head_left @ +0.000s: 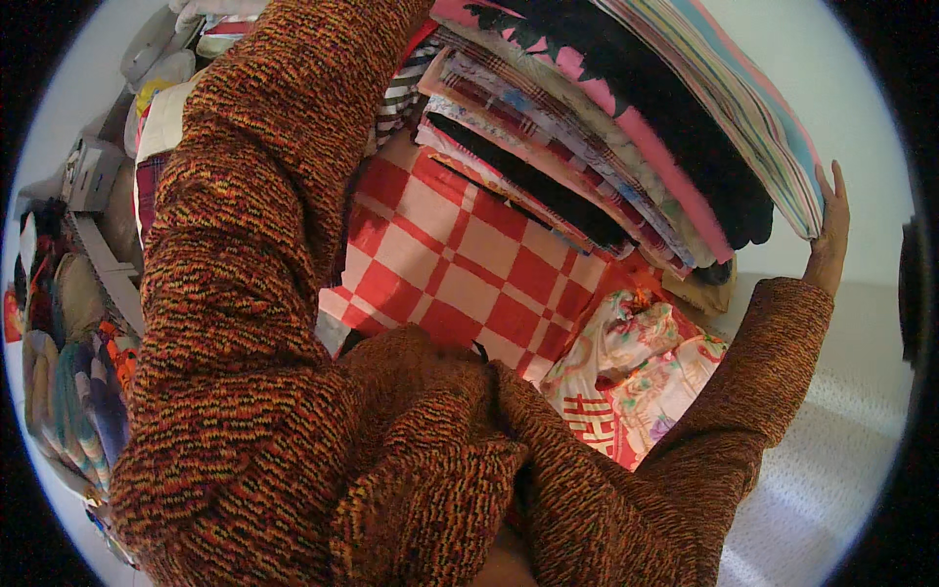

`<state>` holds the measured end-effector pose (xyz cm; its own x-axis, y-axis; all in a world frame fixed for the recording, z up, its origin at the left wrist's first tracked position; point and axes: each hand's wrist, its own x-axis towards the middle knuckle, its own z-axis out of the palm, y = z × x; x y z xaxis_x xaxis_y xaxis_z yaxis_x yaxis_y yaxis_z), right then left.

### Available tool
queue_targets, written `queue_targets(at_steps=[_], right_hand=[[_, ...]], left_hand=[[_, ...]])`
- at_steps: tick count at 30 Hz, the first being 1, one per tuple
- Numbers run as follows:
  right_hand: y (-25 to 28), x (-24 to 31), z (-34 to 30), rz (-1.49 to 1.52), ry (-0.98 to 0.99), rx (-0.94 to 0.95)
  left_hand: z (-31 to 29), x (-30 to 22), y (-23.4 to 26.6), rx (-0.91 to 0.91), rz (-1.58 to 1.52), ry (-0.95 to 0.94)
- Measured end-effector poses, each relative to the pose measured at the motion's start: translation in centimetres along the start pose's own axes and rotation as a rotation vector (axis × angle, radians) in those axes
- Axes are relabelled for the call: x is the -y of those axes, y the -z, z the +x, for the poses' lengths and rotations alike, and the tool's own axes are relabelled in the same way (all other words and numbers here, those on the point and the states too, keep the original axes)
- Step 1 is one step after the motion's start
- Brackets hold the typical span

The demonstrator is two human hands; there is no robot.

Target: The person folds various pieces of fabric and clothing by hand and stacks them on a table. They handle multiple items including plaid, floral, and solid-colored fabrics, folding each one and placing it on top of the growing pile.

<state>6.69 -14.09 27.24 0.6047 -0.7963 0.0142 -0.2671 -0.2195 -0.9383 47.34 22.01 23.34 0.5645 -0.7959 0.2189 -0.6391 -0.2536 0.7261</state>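
A tall stack of folded cloths and blankets leans across the upper right, with a striped folded cloth (724,88) on top. My right hand (829,230) rests against the rounded end of this striped cloth, its fingers stretched out and apart. Beneath it lie a black and pink blanket (675,127) and several patterned folded fabrics (577,147). My left arm reaches up past the top edge of the picture, so the left hand is out of sight. Both arms wear knitted brown-orange sleeves.
A red and pink checked cloth (469,254) spreads below the stack. Beside it lies a crumpled floral cloth (655,362). A cardboard piece (706,289) shows under the stack's right end. Folded textiles (78,391) and a white box (95,174) crowd the left. A pale wall (831,88) stands at right.
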Motion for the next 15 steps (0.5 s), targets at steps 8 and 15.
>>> queue_targets(at_steps=[8, 15], right_hand=[[-1.7, -6.9, -1.2, 0.075, 0.091, 0.058], [-5.6, -6.3, -12.3, 0.025, 0.226, -0.403]], left_hand=[[1.0, 6.8, 0.2, -0.198, 1.232, -0.777], [-12.9, 2.8, -7.3, -0.89, 0.129, -0.232]])
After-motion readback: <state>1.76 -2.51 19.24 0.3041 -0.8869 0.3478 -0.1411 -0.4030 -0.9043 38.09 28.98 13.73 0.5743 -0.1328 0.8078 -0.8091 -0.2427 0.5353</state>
